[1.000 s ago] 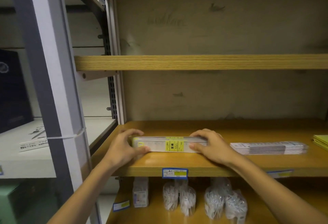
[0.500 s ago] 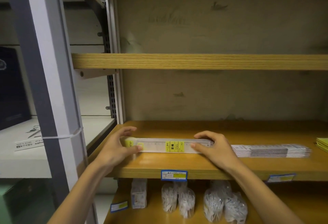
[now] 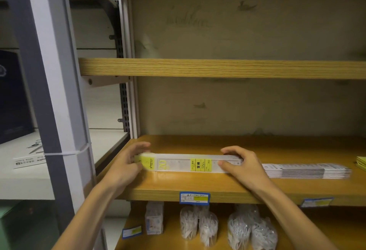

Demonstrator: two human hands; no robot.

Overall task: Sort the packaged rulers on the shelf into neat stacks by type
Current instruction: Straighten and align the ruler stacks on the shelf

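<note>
A stack of packaged rulers with yellow labels (image 3: 184, 164) lies lengthwise on the wooden shelf (image 3: 198, 190), tilted so its front face shows. My left hand (image 3: 126, 164) grips its left end, fingers curled over the top and thumb at the front. My right hand (image 3: 240, 162) grips its right end the same way. To the right a second stack of grey-and-white packaged rulers (image 3: 309, 170) lies flat, fanned slightly. Neither hand touches it.
Yellow packets (image 3: 360, 162) sit at the far right edge of the shelf. The lower shelf holds bagged white items (image 3: 200, 224) and a small box (image 3: 154, 218). A grey metal post (image 3: 53, 99) stands at left. Blue price tags (image 3: 194, 198) hang on the shelf's front edge.
Both hands have slid the yellow-labelled stack a little left and tipped it so its printed face shows. My left hand's fingers now curl over the end.
</note>
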